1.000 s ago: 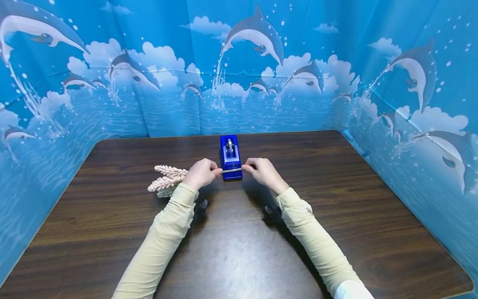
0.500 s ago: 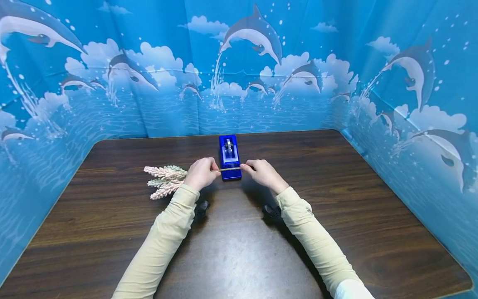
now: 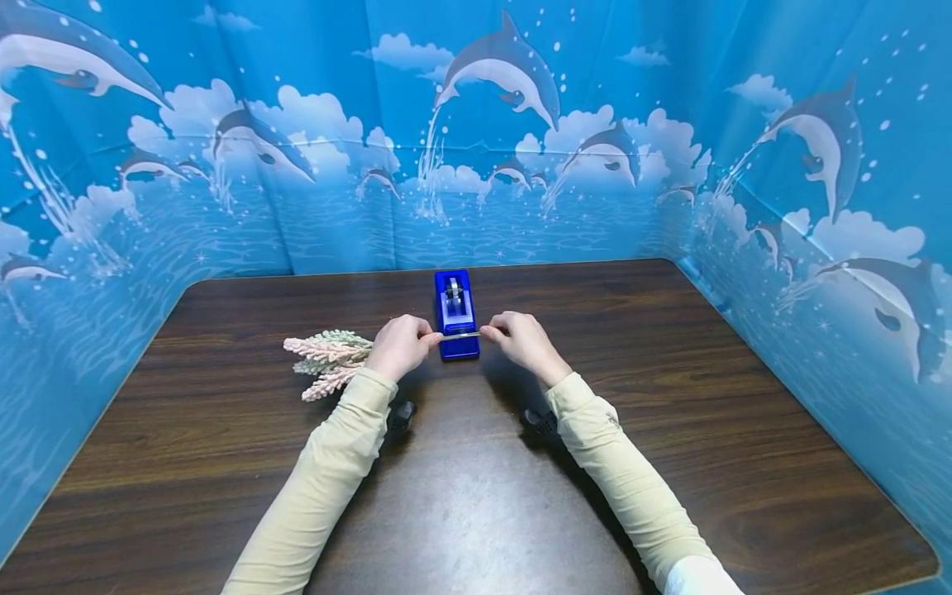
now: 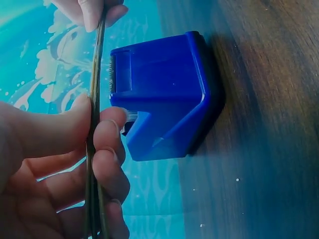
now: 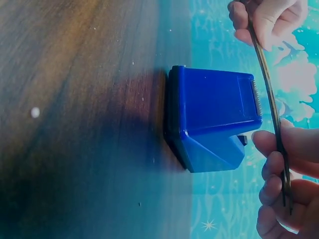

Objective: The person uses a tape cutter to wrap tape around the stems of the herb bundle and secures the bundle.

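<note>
A bunch of flower sprays (image 3: 327,354) with pink and pale green heads lies sideways, its heads to the left of my left hand (image 3: 400,345). The left fingers and thumb pinch its thin brown stems (image 4: 95,74). Toward the other end of these stems, my right hand (image 3: 524,340) holds them between thumb and curled fingers. Between the hands, the stems cross in front of the toothed cutting edge of a blue tape dispenser (image 3: 456,307), apart from it in both wrist views. A tape roll (image 3: 454,289) sits in the dispenser, which stands upright on the table.
Around the dark wood table (image 3: 632,496) hangs a blue curtain (image 3: 312,223) printed with dolphins, close behind the far edge. Black wrist devices (image 3: 402,416) show below both wrists.
The flower heads have turned about the stems, so green sprays now show among the pink ones, and they reach slightly further left. Both hands stay at the dispenser's near end.
</note>
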A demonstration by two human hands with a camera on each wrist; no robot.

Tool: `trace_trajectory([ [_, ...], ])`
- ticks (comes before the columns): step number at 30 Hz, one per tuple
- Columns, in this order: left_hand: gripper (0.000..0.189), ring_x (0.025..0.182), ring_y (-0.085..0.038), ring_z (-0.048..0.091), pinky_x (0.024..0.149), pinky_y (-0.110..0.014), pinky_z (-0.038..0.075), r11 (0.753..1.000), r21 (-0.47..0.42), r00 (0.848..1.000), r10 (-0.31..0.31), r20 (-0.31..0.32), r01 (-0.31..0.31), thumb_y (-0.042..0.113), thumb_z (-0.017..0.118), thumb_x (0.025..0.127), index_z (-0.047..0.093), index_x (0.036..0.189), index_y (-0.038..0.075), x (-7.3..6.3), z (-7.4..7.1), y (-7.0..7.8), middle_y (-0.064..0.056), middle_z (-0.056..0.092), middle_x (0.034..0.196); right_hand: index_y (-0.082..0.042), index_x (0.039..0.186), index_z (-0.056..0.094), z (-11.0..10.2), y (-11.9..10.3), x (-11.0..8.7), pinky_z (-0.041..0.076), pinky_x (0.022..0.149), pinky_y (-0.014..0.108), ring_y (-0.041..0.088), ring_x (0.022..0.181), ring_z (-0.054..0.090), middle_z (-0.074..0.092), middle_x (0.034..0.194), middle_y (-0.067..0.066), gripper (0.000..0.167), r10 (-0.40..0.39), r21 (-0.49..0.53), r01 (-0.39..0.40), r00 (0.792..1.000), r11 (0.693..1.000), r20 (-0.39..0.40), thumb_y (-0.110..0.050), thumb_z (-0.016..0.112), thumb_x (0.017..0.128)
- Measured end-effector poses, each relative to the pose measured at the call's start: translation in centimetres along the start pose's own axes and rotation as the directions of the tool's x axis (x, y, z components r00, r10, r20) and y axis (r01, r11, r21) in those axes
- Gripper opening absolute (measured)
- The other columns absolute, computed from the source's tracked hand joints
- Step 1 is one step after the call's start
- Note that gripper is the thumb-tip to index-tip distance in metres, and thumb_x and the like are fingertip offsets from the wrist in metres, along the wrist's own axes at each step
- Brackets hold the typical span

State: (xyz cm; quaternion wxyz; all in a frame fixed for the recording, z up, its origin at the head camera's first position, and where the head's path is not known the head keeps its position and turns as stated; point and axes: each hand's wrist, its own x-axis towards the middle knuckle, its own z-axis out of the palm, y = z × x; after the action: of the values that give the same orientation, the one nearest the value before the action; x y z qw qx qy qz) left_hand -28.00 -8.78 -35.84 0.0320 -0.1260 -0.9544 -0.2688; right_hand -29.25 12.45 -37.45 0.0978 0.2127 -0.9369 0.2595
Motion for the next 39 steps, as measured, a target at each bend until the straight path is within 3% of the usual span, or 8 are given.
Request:
trace_trajectory([
  [9, 0.019, 0.073, -0.025, 0.061, 0.068, -0.037, 0.045, 1.0, 0.009, 0.998, -0.029, -0.052, 0.03, 0.023, 0.071, 0.086, 0.069, 0.077, 0.007, -0.01, 0.18, 0.01, -0.007, 0.067, 0.074, -0.006, 0.086, 0.072, 0.36, 0.2, 0.01, 0.044, 0.064, 0.031, 0.017, 0.067, 0.055, 0.067, 0.079, 0.007, 0.017, 0.008, -0.004, -0.009, 0.999, 1.0, -0.038, -0.022, 0.067, 0.091],
  [21, 0.018, 0.079, -0.03, 0.064, 0.074, -0.042, 0.047, 0.999, 0.018, 0.997, -0.031, -0.072, 0.032, 0.021, 0.071, 0.085, 0.065, 0.076, 0.007, -0.07, 0.38, 0.06, -0.011, 0.07, 0.08, -0.01, 0.086, 0.071, 0.03, 0.15, 0.06, 0.045, 0.066, 0.03, 0.013, 0.068, 0.055, 0.069, 0.078, 0.003, 0.017, 0.046, 0.022, -0.047, 0.998, 0.999, 0.032, -0.025, 0.067, 0.091],
  [26, 0.017, 0.079, -0.029, 0.065, 0.072, -0.042, 0.047, 1.0, 0.01, 0.999, -0.025, -0.028, 0.025, 0.019, 0.067, 0.088, 0.059, 0.079, 0.007, -0.01, 0.52, 0.07, -0.01, 0.07, 0.078, -0.009, 0.087, 0.071, -0.04, 0.36, 0.12, 0.046, 0.067, 0.029, 0.013, 0.069, 0.057, 0.07, 0.079, 0.002, 0.018, 0.052, 0.024, -0.053, 0.998, 0.998, 0.045, -0.026, 0.066, 0.092],
  [32, 0.012, 0.072, -0.022, 0.063, 0.068, -0.034, 0.045, 0.999, -0.027, 1.0, 0.021, 0.004, -0.021, 0.015, 0.066, 0.089, 0.064, 0.084, 0.004, 0.1, 0.47, 0.03, -0.008, 0.07, 0.077, -0.005, 0.076, 0.064, 0.08, 0.62, 0.28, 0.035, 0.058, 0.025, 0.011, 0.057, 0.043, 0.05, 0.061, -0.002, 0.031, 0.051, 0.044, -0.054, 0.997, 0.998, 0.061, -0.024, 0.055, 0.099],
  [35, 0.009, 0.069, -0.018, 0.066, 0.066, -0.031, 0.045, 0.996, -0.063, 0.998, 0.056, 0.01, -0.055, 0.012, 0.067, 0.088, 0.071, 0.087, 0.004, 0.13, 0.33, -0.07, -0.008, 0.074, 0.079, -0.005, 0.078, 0.067, 0.12, 0.63, 0.27, 0.036, 0.059, 0.025, 0.012, 0.059, 0.045, 0.055, 0.063, 0.0, 0.028, 0.038, 0.026, -0.039, 0.998, 0.999, 0.047, -0.02, 0.056, 0.098],
  [39, 0.018, 0.064, -0.015, 0.062, 0.061, -0.027, 0.041, 0.994, -0.088, 0.998, 0.062, 0.034, -0.059, 0.019, 0.064, 0.092, 0.074, 0.088, 0.004, 0.19, 0.09, -0.11, -0.009, 0.073, 0.074, -0.005, 0.088, 0.073, 0.17, 0.67, 0.22, 0.042, 0.063, 0.027, 0.014, 0.065, 0.052, 0.068, 0.076, 0.005, 0.02, 0.05, 0.038, -0.051, 0.999, 0.998, 0.016, -0.019, 0.06, 0.096],
])
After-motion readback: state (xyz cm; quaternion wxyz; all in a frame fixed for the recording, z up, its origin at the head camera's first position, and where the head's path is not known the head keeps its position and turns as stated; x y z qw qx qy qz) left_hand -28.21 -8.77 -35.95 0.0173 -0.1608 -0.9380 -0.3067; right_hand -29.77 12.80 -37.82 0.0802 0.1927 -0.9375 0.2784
